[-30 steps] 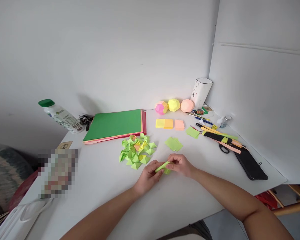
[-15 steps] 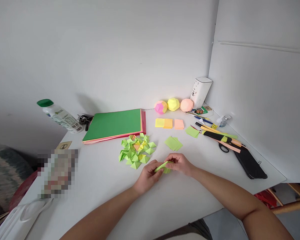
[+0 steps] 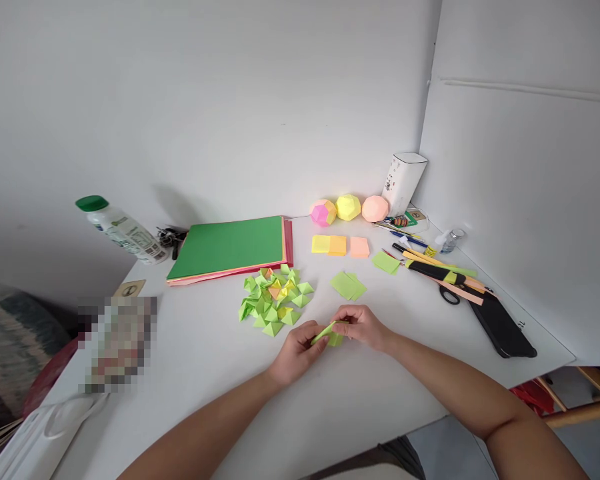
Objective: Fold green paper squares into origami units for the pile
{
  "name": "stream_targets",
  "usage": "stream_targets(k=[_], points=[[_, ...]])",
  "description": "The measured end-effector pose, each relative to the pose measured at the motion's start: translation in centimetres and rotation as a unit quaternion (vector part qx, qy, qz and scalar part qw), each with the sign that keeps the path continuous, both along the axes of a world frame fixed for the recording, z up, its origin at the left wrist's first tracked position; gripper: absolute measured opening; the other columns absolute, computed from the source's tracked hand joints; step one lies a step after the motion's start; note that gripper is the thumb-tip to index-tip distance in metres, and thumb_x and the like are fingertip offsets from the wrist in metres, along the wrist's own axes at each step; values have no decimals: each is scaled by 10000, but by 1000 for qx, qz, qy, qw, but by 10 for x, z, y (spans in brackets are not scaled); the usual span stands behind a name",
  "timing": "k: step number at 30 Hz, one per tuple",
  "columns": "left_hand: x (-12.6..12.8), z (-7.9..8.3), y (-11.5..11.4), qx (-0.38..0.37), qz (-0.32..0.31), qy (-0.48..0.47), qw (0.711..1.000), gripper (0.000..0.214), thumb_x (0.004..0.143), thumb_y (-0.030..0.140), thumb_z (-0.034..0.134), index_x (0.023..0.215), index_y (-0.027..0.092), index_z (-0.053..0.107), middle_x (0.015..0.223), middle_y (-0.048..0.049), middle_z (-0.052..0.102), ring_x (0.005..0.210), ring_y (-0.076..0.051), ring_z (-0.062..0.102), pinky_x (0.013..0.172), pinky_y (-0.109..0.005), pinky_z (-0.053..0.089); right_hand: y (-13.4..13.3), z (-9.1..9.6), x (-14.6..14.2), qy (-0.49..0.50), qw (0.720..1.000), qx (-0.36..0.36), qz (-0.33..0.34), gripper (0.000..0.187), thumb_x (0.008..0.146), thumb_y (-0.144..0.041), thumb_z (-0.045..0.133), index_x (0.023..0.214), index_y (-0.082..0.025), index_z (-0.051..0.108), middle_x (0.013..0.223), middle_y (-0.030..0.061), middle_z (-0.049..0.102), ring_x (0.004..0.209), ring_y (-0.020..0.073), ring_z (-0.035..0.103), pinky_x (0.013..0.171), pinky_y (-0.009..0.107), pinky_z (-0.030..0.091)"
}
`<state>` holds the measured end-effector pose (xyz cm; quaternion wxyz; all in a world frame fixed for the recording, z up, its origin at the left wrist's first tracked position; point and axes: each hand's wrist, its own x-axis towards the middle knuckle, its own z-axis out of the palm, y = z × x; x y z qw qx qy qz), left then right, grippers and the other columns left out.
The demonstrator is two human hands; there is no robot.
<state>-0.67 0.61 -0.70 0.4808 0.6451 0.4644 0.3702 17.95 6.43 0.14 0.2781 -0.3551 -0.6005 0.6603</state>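
Observation:
A small piece of folded green paper [image 3: 325, 332] is held between both hands above the near part of the table. My left hand [image 3: 300, 348] pinches its left end with the thumb on top. My right hand [image 3: 363, 327] grips the other end, thumb and fingers closed. Part of the paper hides behind the fingers. Just beyond lie flat green paper sheets [image 3: 349, 285]. To the left of them is a pile of folded paper pieces [image 3: 273, 300], mostly green with a few yellow and orange ones.
A stack of coloured paper [image 3: 233, 248] lies at the back left, near a leaning bottle [image 3: 123, 230]. Three faceted paper balls [image 3: 349, 207] sit by the wall. Sticky note pads [image 3: 329, 245] lie before them. Scissors [image 3: 449, 295], a cutter [image 3: 433, 271] and a black phone [image 3: 503, 327] are right.
Both hands keep their grip on the folded green paper with hardly any movement. The whole view has shifted slightly.

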Motion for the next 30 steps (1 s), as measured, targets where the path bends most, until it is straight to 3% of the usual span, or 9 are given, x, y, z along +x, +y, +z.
stream_targets(k=[30], points=[[0, 1, 0, -5, 2, 1, 1000, 293, 857, 369, 467, 914, 173, 677, 667, 23, 391, 540, -86, 386, 480, -201, 347, -1, -2, -1, 10, 1000, 9, -6, 270, 695, -385, 689, 789, -137, 641, 588, -37, 454, 503, 71, 365, 452, 213, 294]])
